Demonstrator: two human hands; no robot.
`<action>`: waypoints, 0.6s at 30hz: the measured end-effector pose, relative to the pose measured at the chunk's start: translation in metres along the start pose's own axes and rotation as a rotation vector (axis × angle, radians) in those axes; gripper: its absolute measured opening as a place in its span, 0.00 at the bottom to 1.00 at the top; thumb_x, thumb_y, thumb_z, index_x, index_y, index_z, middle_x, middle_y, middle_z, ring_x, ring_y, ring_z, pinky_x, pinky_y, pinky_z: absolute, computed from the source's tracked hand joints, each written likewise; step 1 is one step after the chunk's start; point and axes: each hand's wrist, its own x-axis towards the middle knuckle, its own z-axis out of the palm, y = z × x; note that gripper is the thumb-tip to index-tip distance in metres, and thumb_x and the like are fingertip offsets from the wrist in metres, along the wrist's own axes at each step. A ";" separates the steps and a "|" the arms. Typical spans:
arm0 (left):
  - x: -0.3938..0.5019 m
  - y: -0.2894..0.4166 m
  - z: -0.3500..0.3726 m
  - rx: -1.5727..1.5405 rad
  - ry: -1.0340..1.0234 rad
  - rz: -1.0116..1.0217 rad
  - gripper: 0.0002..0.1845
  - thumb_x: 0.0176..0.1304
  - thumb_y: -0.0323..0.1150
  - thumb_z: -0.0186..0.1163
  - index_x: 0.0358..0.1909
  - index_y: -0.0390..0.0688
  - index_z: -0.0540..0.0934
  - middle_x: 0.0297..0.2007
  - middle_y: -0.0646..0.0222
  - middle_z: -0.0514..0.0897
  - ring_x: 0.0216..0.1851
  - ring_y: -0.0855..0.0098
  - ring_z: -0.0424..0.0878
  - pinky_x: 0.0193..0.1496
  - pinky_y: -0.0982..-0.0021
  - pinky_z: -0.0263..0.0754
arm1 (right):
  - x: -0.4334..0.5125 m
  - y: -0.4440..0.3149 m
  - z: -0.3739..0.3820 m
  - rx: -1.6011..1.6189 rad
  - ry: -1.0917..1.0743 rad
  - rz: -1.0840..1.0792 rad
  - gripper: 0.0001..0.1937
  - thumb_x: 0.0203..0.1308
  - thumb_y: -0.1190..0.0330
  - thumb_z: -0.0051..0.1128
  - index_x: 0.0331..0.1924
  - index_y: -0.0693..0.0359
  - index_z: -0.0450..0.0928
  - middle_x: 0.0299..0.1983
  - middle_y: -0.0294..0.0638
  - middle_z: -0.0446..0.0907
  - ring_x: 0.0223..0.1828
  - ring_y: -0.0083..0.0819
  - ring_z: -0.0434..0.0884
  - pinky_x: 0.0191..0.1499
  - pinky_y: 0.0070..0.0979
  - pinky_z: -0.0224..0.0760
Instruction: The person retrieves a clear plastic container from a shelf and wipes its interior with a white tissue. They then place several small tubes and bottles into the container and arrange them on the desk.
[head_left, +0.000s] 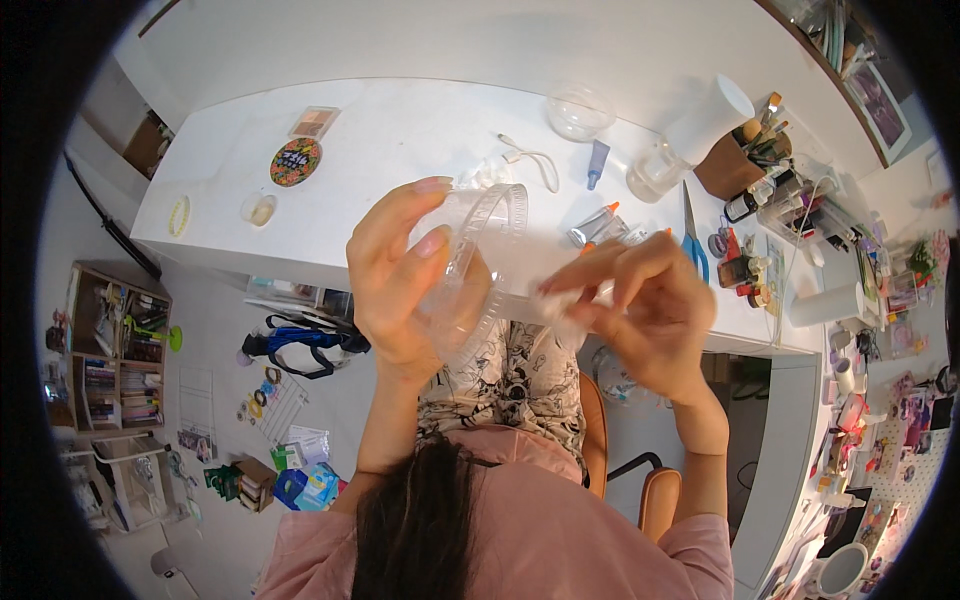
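My left hand (394, 281) grips a clear plastic lid (486, 281) by its edge, the thumb and a finger near the upper left of it. The lid stands on its side, and its ribbed rim faces right. To the right, my right hand (649, 319) is blurred; its fingers pinch a crumpled white tissue-like piece (561, 311), apart from the lid. Behind the lid, a crumpled clear-white heap (486, 172) lies on the white desk (375, 142). Small metal tubes with orange caps (592, 225) lie just beyond my right hand.
Farther back are a clear plastic bowl (580, 112), a white cable (534, 159) and a blue-grey tube (597, 165). Blue-handled scissors (694, 251), a clear cup (654, 174) and a brown brush holder (731, 166) stand or lie at the right. A round floral tin (296, 162) is at the left.
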 end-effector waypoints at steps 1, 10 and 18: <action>0.000 -0.001 0.001 0.002 0.012 0.014 0.44 0.37 0.10 0.67 0.60 0.47 0.63 0.52 0.47 0.73 0.51 0.50 0.79 0.46 0.61 0.87 | 0.002 0.002 -0.005 -0.158 0.024 -0.067 0.17 0.56 0.87 0.60 0.33 0.59 0.63 0.38 0.56 0.85 0.43 0.35 0.84 0.41 0.28 0.75; -0.005 -0.005 0.001 -0.027 -0.021 0.028 0.42 0.40 0.11 0.68 0.59 0.46 0.64 0.54 0.48 0.73 0.51 0.51 0.79 0.47 0.61 0.85 | 0.010 0.011 0.011 -0.643 -0.194 -0.373 0.11 0.50 0.85 0.63 0.35 0.65 0.75 0.39 0.44 0.83 0.35 0.37 0.81 0.36 0.27 0.76; -0.022 -0.012 0.015 -0.108 -0.052 -0.090 0.37 0.42 0.13 0.67 0.58 0.45 0.73 0.56 0.52 0.74 0.56 0.52 0.75 0.53 0.59 0.78 | 0.001 0.015 0.026 0.127 -0.046 0.384 0.13 0.56 0.84 0.62 0.31 0.61 0.67 0.40 0.42 0.84 0.41 0.22 0.82 0.45 0.21 0.76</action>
